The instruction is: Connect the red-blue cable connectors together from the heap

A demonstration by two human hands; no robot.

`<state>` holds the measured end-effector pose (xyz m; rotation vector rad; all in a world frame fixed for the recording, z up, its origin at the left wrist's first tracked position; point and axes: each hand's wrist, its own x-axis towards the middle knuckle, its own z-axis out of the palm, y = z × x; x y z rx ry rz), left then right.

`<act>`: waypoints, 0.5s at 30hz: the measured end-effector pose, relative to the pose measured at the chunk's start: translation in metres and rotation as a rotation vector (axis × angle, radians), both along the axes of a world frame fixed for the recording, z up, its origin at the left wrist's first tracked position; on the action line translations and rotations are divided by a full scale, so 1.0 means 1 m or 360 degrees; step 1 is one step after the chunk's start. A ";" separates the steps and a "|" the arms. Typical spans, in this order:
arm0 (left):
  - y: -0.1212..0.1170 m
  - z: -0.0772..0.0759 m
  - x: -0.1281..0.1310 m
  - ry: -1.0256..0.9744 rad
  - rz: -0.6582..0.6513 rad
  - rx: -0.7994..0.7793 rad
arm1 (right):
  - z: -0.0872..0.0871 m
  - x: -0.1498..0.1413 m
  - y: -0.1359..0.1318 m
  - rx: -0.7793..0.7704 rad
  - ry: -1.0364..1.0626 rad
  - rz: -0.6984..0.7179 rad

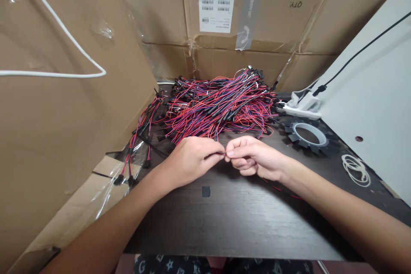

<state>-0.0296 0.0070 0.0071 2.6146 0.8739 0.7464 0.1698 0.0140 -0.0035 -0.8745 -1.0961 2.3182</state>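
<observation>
Thin red and dark wires [282,190] run out from under my right wrist over the dark table. My right hand [252,157] pinches these wires between thumb and forefinger, just in front of a big wire pile. Close against it, my left hand [192,160] pinches the same wires, its fingertips almost touching the right ones. What lies inside the left palm is hidden. A small square of black tape [206,192] lies on the table below the hands. Behind them rises the heap of red, blue and black wire harnesses [221,105] with black connectors.
On the right sit a tape roll [310,134] with black pieces stuck around its rim, a white power strip [302,109] and a coiled pale cord [355,170]. Several harnesses [130,154] hang at the left. Cardboard boxes [272,17] wall off the back and left; a white panel [372,77] stands right.
</observation>
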 end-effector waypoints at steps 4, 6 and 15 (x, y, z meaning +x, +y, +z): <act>-0.001 0.006 0.001 0.0008 -0.0003 -0.0168 | 0.002 -0.002 -0.002 0.0126 -0.0084 -0.0063; -0.002 0.009 0.002 0.0012 0.0018 -0.0268 | 0.003 -0.004 -0.005 0.0267 -0.0158 -0.0133; -0.002 0.011 0.003 0.0082 0.0096 -0.0438 | -0.002 -0.008 -0.007 0.1142 -0.0568 -0.0237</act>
